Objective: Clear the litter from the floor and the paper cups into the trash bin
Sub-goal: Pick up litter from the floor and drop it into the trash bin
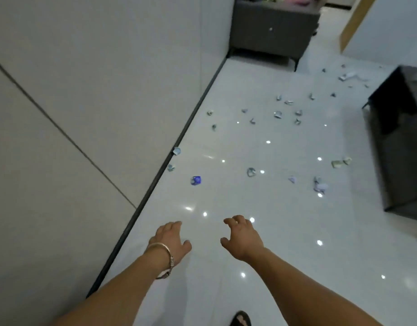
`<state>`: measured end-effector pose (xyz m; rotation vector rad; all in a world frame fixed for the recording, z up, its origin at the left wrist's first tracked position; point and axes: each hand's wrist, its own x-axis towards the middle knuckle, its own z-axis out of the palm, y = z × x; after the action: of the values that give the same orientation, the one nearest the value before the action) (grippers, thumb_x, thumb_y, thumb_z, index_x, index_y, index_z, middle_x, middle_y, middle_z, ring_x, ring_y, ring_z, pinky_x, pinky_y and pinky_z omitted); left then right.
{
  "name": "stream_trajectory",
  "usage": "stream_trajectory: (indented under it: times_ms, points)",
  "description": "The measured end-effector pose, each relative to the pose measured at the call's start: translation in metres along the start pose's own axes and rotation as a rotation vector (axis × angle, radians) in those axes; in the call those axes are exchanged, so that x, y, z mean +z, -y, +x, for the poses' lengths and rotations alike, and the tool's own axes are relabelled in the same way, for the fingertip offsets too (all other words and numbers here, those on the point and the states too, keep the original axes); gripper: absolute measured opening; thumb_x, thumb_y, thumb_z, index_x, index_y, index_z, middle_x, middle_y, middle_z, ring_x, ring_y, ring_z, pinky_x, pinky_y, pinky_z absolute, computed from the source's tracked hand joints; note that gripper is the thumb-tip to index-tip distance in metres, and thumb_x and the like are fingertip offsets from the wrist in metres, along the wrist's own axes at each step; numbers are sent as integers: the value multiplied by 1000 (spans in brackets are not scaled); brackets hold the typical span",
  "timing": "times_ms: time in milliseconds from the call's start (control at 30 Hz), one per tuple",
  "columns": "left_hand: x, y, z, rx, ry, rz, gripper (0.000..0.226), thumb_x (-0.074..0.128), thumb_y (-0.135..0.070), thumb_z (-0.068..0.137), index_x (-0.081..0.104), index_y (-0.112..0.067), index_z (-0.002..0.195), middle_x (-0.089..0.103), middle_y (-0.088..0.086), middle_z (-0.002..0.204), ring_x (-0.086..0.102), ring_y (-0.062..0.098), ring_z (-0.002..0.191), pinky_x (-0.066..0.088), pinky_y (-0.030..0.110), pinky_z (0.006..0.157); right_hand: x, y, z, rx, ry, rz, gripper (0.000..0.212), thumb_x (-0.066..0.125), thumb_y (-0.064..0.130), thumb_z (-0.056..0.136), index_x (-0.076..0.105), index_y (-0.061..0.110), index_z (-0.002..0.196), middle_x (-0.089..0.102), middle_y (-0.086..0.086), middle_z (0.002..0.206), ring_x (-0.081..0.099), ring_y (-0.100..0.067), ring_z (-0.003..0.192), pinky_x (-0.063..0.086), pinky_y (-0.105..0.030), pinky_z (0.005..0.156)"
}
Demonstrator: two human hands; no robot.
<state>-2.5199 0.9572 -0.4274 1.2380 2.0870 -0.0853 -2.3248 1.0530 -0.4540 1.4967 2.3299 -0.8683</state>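
Note:
Several crumpled scraps of paper litter lie scattered over the glossy white floor [226, 196]. A bright blue scrap [196, 180] is nearest, ahead of my hands. Two pale scraps [176, 151] [171, 167] sit against the wall's dark baseboard. More pieces [251, 172] [319, 184] lie mid-floor, and a denser cluster [278, 114] spreads farther back. My left hand [171, 238], with a bracelet on the wrist, and my right hand [242, 236] are stretched forward above the floor, fingers loosely curled, holding nothing. No trash bin or paper cups are visible.
A grey panelled wall [85, 114] runs along the left. A dark glass-topped table [400, 142] stands at the right. A grey cabinet [271, 31] on legs stands at the far end. My sandalled foot [241, 319] shows at the bottom edge.

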Motion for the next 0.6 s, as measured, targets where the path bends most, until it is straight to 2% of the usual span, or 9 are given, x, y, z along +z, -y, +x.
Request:
stream_trajectory:
  times_ms: [100,267,433,600]
  points:
    - [2,-104,15,136,38,106,72,44,-48,92,15,-19,151,18,2,156,16,21,143,19,36,116,-41,-83,-28,148,-56,84,62,54,39,90,34,25,147,30,-1,150,31,-23,136,39,-37,103]
    - [14,-227,29,312,79,210,71,44,-48,92,16,-20,150,21,1,155,17,21,142,21,36,115,-92,-178,-58,314,-124,135,62,53,40,91,33,25,148,29,-2,151,29,-24,136,37,-39,104]
    - [21,-322,44,456,149,322,72,44,-49,91,14,-21,150,20,1,155,17,20,142,24,38,114,-130,-247,-79,452,-195,203,61,54,40,91,33,25,147,28,-1,150,30,-23,135,39,-38,104]
    - [8,-409,73,576,146,405,72,46,-48,89,18,-20,149,26,1,152,24,22,139,31,40,110,-170,-305,-92,598,-252,243,62,54,40,91,33,25,147,27,-1,151,30,-22,135,41,-38,102]
